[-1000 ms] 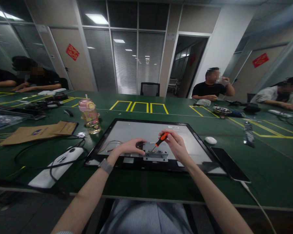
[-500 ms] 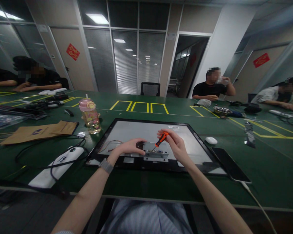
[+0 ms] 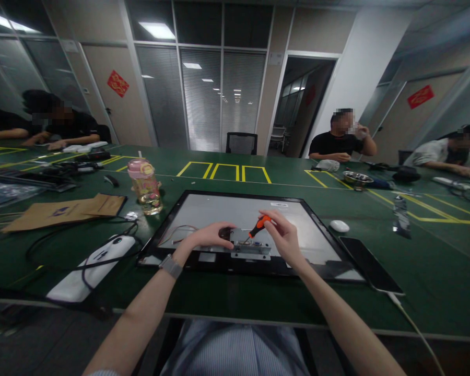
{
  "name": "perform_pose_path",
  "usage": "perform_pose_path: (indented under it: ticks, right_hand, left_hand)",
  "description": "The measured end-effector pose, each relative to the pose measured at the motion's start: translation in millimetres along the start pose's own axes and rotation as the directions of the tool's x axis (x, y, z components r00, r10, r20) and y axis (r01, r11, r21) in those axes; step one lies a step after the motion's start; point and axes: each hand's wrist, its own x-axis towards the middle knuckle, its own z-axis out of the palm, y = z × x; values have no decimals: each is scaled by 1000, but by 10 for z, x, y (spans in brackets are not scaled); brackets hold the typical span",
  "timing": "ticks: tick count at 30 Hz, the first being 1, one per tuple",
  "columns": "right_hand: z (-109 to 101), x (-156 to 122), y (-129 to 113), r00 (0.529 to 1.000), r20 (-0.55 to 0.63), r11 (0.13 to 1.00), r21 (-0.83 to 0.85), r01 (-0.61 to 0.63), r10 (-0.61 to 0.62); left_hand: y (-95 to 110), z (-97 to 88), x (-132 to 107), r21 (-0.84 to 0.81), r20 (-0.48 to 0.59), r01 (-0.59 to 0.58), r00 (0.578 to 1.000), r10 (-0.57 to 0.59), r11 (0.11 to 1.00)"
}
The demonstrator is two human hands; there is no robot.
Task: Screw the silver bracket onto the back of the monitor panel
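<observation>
You sit at a wide green table (image 3: 258, 305) marked with yellow taped rectangles (image 3: 227, 171). At its far side an empty black chair (image 3: 240, 142) stands before glass partitions with closed blinds (image 3: 219, 99). Right of them is an open doorway (image 3: 301, 104). A red sign (image 3: 117, 83) hangs on the beige door far left, and another red sign (image 3: 420, 96) hangs far right. Ceiling light panels (image 3: 156, 30) glow overhead.

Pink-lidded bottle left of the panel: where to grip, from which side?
Wrap the clear body of the bottle below its pink lid, coming from the right, over the flat panel. It stands upright, and a straw sticking up likely blocks a top grip.
</observation>
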Motion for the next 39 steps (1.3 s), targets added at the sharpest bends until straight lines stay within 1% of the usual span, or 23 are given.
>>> perform_pose_path:
  ticks: [3, 5, 6, 8, 10, 11, 13, 15, 17, 19, 21, 23, 25, 27, 29, 31, 35, 39]
  right_hand:
    - [8, -8, -52, 995, 96, 995, 99, -26, 16]
    - [20, -14, -48, 992, 120, 990, 137, -45, 28]
    - [27, -17, -34, 994, 107, 991, 127, -49, 35]
    - [37, -22, 9, 999, 37, 998, 55, -34, 32]
    - [39, -26, 47, 999, -48, 999, -50, 2, -4]
    - [39, -28, 57, 998, -65, 996, -88, 18, -24]
    - [38, -30, 55, 999, -26, 995, -90, 36, -38]
    - [45, -31, 38, 998, 63, 1000, -12, 20, -20]
    - [58, -32, 29, 995, 98, 998, 64, 0, -7]
    - [66, -30, 40, 999, 39, 995, 97, -5, 1]
    - [56, -24, 67, 997, -83, 996, 93, 6, 2]
    - [27, -11, 93, 972, -234, 999, 25, 40, -33]
    - [-12, 6, 106, 921, -366, 989, -115, 95, -131]
    - [-45, 22, 104, 869, -425, 950, -278, 141, -253]
    - [-63, 30, 95, 842, -416, 901, -399, 171, -344]
    - [-63, 29, 89, 840, -381, 866, -462, 190, -387]
    - [-44, 16, 98, 856, -321, 844, -490, 216, -405]
    - [-35, 3, 123, 864, -306, 845, -489, 217, -399]
  left_hand:
    - [-6, -2, -1, 1, 0, 3, 1000, -3, 1000]
    - [0, -4, -7, 1, 4, 2, 1000, -2, 1000]
    - [4, -6, -10, 0, 5, 2, 1000, -2, 1000]
    - [11, -7, -14, -1, 6, 6, 1000, -6, 1000]
    - [11, -5, -13, -2, 8, 11, 1000, -11, 1000]
    - [9, -3, -10, -2, 7, 13, 1000, -13, 1000]
    - [3, 2, -4, -5, 8, 14, 1000, -14, 1000]
    - [-2, 8, 0, -4, 8, 14, 1000, -14, 1000]
    - [-2, 12, 0, 2, 6, 13, 1000, -13, 1000]
    - [1, 12, -3, 8, 4, 10, 1000, -10, 1000]
    - [3, 9, -7, 9, 7, 3, 1000, -3, 1000]
    - [1, 3, -9, 10, 8, -2, 1000, 2, 1000]
    - [-4, -3, -9, 15, 9, -3, 1000, 3, 1000]
    - [-8, -8, -9, 22, 13, 3, 1000, -3, 1000]
    - [-6, -13, -9, 27, 22, 11, 1000, -12, 1000]
    - [0, -16, -12, 27, 26, 15, 1000, -15, 1000]
    - [3, -14, -14, 28, 26, -1, 1000, 0, 1000]
    - [-5, -11, -9, 33, 30, -6, 1000, 5, 999]
